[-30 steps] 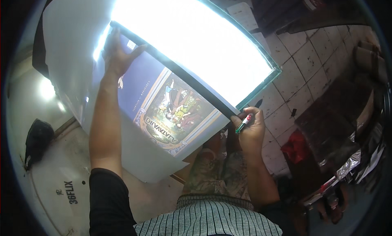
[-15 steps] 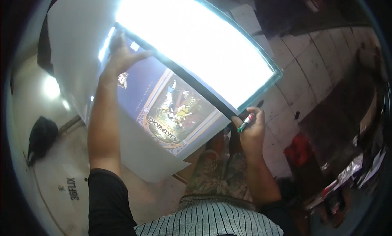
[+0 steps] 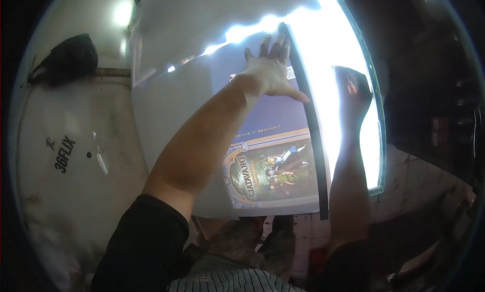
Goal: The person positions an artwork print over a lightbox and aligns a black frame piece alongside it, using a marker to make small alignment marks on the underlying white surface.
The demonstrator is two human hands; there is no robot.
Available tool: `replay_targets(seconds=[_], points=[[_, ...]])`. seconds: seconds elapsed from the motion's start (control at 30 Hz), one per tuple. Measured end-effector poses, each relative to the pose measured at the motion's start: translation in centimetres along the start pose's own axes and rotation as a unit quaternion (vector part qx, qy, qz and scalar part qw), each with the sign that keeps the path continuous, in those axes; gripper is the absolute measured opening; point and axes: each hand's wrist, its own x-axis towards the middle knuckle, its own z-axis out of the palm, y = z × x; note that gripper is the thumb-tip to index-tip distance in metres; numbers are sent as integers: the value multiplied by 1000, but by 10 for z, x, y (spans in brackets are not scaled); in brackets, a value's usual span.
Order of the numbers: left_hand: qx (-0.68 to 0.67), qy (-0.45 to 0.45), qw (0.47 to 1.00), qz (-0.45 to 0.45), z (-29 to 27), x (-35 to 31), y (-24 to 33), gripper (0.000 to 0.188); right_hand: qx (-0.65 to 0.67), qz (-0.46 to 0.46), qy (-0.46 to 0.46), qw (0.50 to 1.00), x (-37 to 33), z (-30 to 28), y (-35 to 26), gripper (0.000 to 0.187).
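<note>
Where glare pours from a glass-edged light panel [image 3: 323, 44] at two o'clock, a smooth, pale sheet [image 3: 177, 115] lies across the centre, an ornate framed picture [image 3: 275, 173] showing toward five. A flat, straight black strip [image 3: 313, 135] runs from one o'clock to nearly five. The left hand [image 3: 270, 72], at one, is spread wide on the sheet, thumb at the strip's edge. The right hand [image 3: 354, 87], at two, is dark against the glare; whether its fingers curl around anything, I cannot tell.
</note>
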Motion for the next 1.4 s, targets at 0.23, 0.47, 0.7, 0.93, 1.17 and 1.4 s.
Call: replay_targets(seconds=[0.23,0.47,0.7,0.93,1.17,1.4], points=[[-6,-11,1000,4,-3,-1,-1,155,-48,-205,-25,977,84,98,26,15],[0,-18,1000,4,-5,-5,-5,149,-97,-285,-22,953,89,111,33,12],[-10,-11,1000,7,-5,-5,-3,148,-44,-207,-39,977,79,94,11,13],[8,-37,999,14,3,5,3,155,-104,-25,-155,982,-7,-9,-9,5],[14,72,997,18,23,3,-1,151,-104,96,-192,971,-148,-145,-52,10],[16,52,998,33,18,10,3,155,-182,141,-243,942,-251,-248,-77,13]])
